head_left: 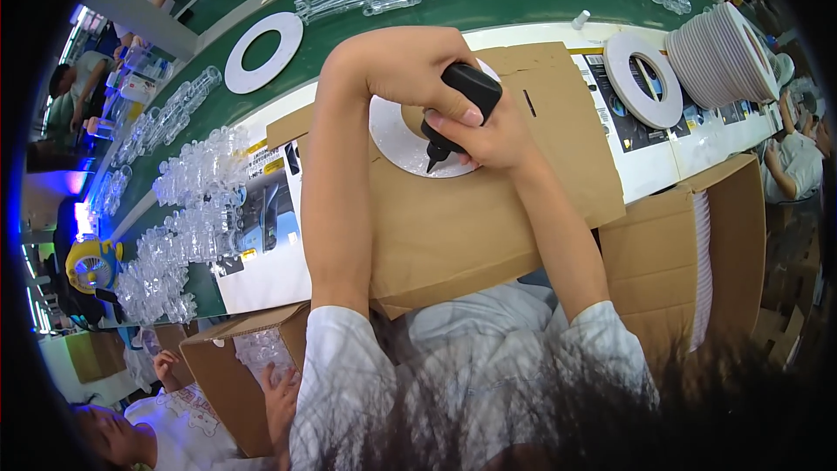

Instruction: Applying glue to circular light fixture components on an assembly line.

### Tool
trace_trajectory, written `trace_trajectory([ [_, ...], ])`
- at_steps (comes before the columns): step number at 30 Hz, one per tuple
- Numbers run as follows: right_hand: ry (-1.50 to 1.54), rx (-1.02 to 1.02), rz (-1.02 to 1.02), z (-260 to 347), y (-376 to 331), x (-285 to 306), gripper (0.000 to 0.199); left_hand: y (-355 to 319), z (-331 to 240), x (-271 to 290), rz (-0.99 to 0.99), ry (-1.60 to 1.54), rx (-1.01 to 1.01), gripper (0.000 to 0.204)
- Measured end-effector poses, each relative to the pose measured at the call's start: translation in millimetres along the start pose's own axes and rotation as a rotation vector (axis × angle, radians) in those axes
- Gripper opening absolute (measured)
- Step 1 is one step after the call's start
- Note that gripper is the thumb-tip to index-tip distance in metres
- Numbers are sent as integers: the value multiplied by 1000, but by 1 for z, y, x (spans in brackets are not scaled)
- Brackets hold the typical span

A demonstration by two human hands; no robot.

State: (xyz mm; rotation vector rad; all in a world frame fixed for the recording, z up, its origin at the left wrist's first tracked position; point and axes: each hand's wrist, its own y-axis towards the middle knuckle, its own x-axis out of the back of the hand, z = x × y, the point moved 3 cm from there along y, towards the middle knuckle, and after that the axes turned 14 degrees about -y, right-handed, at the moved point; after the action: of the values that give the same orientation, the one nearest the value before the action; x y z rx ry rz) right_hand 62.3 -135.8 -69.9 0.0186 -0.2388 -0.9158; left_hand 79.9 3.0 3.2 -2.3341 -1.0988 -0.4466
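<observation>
My two hands are together on a black squeeze bottle (pixel 475 90) with a pointed nozzle, tilted tip down. My left hand (pixel 417 70) bends over from above and grips the bottle's body. From the right, my right hand (pixel 495 133) wraps round it nearer the nozzle. The tip points at the near part of a flat white ring (pixel 397 141), whose surface has glossy spots there; whether tip and ring touch, I cannot tell. Beneath the ring lies a brown cardboard sheet (pixel 453 227). Part of the ring is hidden by my hands and the bottle.
To the right are another white ring (pixel 643 78), a stack of rings (pixel 719 52) and an open carton (pixel 684 253). Clear plastic pieces (pixel 187 201) crowd the left. Another white ring (pixel 264 52) lies at the far left. A co-worker reaches into a box (pixel 222 375) at lower left.
</observation>
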Motion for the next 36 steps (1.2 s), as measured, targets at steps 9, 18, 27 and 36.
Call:
trace_trajectory([
  [9, -13, 14, 30, -2, 1, -4, 24, -1, 7, 1, -11, 23, -11, 37],
  [18, -34, 26, 31, -2, 3, -2, 24, 2, 8, 1, 29, -1, -44, 33],
  [27, -20, 56, -52, 1, 2, 5, 24, 6, 0, -1, -28, -70, -88, 41],
  [36, -93, 232, -196, -13, 3, 13, 23, 10, 0, -3, -130, -66, -237, 41],
])
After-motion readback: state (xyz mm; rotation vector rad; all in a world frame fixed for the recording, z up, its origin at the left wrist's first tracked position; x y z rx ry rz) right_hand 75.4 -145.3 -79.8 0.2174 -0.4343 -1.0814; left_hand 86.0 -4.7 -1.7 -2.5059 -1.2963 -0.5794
